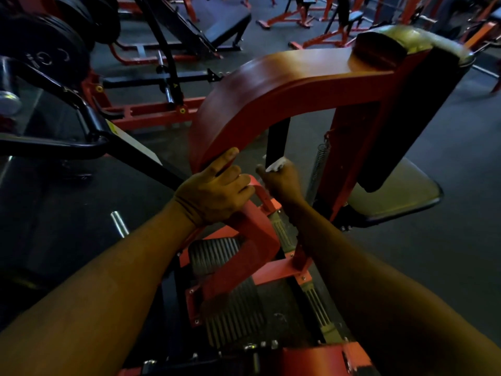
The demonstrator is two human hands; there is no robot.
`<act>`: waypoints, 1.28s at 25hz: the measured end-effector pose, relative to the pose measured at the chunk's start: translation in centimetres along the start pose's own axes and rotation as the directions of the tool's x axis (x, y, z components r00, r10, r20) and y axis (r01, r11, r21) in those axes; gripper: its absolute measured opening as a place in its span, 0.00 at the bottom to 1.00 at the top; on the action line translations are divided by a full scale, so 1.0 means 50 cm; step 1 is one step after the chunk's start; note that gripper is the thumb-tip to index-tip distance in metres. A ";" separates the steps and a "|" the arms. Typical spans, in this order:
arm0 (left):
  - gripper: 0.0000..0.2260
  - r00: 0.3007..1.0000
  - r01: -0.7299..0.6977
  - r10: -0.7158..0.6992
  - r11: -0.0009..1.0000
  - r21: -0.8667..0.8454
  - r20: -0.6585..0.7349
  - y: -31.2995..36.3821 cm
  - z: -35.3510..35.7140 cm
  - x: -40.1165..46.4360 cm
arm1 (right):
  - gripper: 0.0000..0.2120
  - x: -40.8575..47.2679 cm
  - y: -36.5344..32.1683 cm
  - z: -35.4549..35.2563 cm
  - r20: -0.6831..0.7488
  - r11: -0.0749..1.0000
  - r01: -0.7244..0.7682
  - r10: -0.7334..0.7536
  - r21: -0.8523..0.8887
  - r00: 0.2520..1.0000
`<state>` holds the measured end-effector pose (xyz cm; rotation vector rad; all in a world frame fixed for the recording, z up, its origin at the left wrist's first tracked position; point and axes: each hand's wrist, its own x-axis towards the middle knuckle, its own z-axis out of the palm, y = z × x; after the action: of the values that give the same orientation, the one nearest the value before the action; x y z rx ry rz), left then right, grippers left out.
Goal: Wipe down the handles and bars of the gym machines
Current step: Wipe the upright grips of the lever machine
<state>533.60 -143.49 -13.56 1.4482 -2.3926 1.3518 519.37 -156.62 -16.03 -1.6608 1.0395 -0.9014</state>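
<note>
Head view looks down over both forearms onto an orange-red gym machine, whose broad curved frame arm (pixel 271 85) arches from the centre up to a dark pad (pixel 406 50) at far right. Left hand (pixel 214 192) rests on the lower end of that arch, fingers (pixel 226 158) fairly straight and slightly spread along its edge, probably to steady the person leaning in. Right hand (pixel 282 183) is just beside it, fingers curled and pinching a small white cloth (pixel 276 164) against the black upright bar (pixel 278 142) behind the arch, which suits a wiping stroke along that bar. Painted steel looks smooth and glossy where light hits; the cloth is bunched, mostly hidden in the fist. Ribbed footplates (pixel 230 308) lie below, near the camera, and black weight plates (pixel 43 50) sit far left
</note>
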 end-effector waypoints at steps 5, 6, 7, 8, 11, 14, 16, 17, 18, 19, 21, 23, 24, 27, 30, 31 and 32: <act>0.07 0.999 0.050 -0.052 0.990 0.133 0.015 -0.001 -0.052 0.007 | 0.18 -0.010 -0.063 -0.066 0.220 0.918 -0.235 0.313 -0.318 0.924; 0.08 0.998 0.041 -0.047 0.991 0.128 0.045 0.000 -0.054 0.008 | 0.17 -0.026 -0.074 -0.085 0.228 0.903 -0.204 0.304 -0.379 0.925; 0.08 0.998 0.038 -0.044 0.989 0.144 0.039 -0.001 -0.050 0.007 | 0.17 -0.041 -0.080 -0.104 0.208 0.901 -0.177 0.276 -0.397 0.938; 0.07 0.999 0.044 -0.048 0.987 0.155 0.019 0.000 -0.046 0.004 | 0.18 -0.061 -0.086 -0.125 0.177 0.906 -0.169 0.254 -0.389 0.951; 0.07 0.997 0.078 -0.077 0.988 0.135 -0.011 0.005 -0.050 0.011 | 0.21 -0.134 -0.088 -0.204 0.133 0.910 -0.153 0.219 -0.385 0.966; 0.12 0.980 0.196 -0.198 0.979 0.054 0.037 0.032 -0.061 0.026 | 0.19 -0.228 -0.071 -0.290 0.122 0.905 -0.178 0.241 -0.385 0.963; 0.13 0.970 0.237 -0.231 0.969 -0.075 0.074 0.070 -0.051 0.043 | 0.20 -0.282 -0.053 -0.333 0.094 0.951 -0.149 0.180 -0.272 0.979; 0.14 0.968 0.243 -0.231 0.959 -0.145 0.094 0.097 -0.052 0.070 | 0.17 -0.307 -0.047 -0.361 0.077 0.957 -0.120 0.145 -0.266 0.986; 0.14 0.966 0.247 -0.225 0.945 -0.212 0.125 0.127 -0.053 0.100 | 0.15 -0.332 -0.046 -0.392 0.064 0.954 -0.103 0.126 -0.283 0.990; 0.15 0.965 0.254 -0.224 0.930 -0.265 0.137 0.157 -0.056 0.135 | 0.15 -0.352 -0.042 -0.426 0.049 0.948 -0.093 0.113 -0.303 0.992; 0.14 0.960 0.278 -0.238 0.882 -0.381 0.149 0.211 -0.080 0.218 | 0.16 -0.386 -0.041 -0.500 -0.015 0.933 -0.108 0.110 -0.345 0.994; 0.12 0.968 0.250 -0.204 0.840 -0.481 0.147 0.263 -0.107 0.302 | 0.14 -0.419 -0.026 -0.586 -0.105 0.918 -0.156 0.126 -0.365 0.986; 0.11 0.971 0.235 -0.179 0.829 -0.508 0.156 0.286 -0.121 0.342 | 0.15 -0.436 -0.023 -0.625 -0.145 0.910 -0.174 0.128 -0.377 0.981; 0.05 0.961 0.241 -0.119 0.803 -0.545 0.249 0.362 -0.162 0.467 | 0.10 -0.490 0.005 -0.755 -0.301 0.911 -0.208 0.099 -0.357 0.949; 0.02 0.958 0.221 -0.051 0.756 -0.616 0.282 0.463 -0.208 0.600 | 0.06 -0.551 0.037 -0.895 -0.420 0.917 -0.242 0.093 -0.317 0.903; 0.03 0.960 0.210 -0.030 0.736 -0.644 0.279 0.504 -0.221 0.644 | 0.05 -0.570 0.050 -0.947 -0.448 0.917 -0.260 0.103 -0.304 0.888; 0.04 0.962 0.197 -0.012 0.720 -0.665 0.272 0.541 -0.234 0.685 | 0.05 -0.588 0.064 -0.993 -0.467 0.916 -0.275 0.114 -0.293 0.877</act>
<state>490.02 -154.46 -9.16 1.5224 -2.4715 0.1635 463.04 -146.37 -7.97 -1.6263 1.7405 -1.0245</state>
